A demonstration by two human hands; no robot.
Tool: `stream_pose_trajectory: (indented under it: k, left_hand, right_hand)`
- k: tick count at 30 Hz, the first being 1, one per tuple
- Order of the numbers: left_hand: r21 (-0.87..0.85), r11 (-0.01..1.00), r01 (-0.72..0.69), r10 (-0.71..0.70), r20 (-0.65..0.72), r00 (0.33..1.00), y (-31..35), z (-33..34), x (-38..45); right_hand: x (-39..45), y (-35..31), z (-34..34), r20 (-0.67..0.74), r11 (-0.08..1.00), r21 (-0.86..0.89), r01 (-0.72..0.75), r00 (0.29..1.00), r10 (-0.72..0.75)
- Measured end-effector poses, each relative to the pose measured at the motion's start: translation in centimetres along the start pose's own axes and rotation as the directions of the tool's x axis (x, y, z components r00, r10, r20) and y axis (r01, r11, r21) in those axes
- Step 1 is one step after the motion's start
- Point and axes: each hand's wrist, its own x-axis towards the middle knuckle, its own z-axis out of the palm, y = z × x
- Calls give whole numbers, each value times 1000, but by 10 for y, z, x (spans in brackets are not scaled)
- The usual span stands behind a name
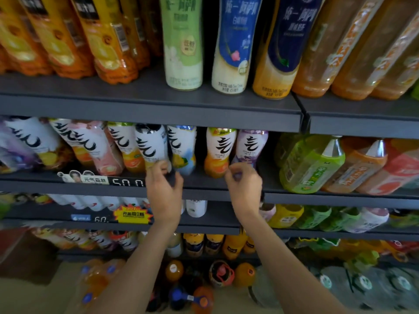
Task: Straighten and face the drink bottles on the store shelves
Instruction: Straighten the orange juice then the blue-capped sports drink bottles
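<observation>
The left hand point(164, 184) is curling its fingers round the base of a white-labelled plastic bottle with a yellow bottom point(152, 147) on the dark metal second shelf point(204, 193). The right hand point(243, 186) is pinching the foot of the purple-labelled bottle point(248, 146). Full bottles are probably weighty and slick, so low grips suit.

Soft even light — edges blurred, fisheye-bent.

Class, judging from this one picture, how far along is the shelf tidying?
Done: the three tall bottles on the top shelf stand upright, labels forward. In hand: the left hand grips a white bottle; the right hand pinches the purple bottle. Left: the green bottle beside them leans.
</observation>
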Motion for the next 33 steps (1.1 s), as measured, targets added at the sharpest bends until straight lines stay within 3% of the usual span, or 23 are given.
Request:
stream_pose_trajectory:
  k: [1,3,7,12,18,26,33]
  left_hand:
    - [-12,1000,25,-25,-37,999,-8,-9,9]
    - [2,997,82,-82,22,996,-22,-21,34]
    - [35,999,35,-44,307,951,-38,-34,61]
    - [12,1000,-10,4,384,923,-44,-41,78]
    - [4,999,-35,31,400,916,-57,-39,81]
    - [101,995,-25,-4,277,961,-44,-29,65]
    - [136,987,-83,38,303,952,-47,-31,65]
  right_hand:
    - [-4,-9,14,69,1000,0,24,997,-24]
    - [-1,-29,41,153,999,-29,19,988,-15]
    - [6,-58,75,129,995,-78,-54,990,64]
    - [15,-79,100,124,981,-118,-155,978,169]
    - [21,-86,101,77,958,-227,-177,977,199]
    - [14,-76,82,139,988,-127,-93,984,111]
    - [-10,-67,100,43,930,-297,-217,970,240]
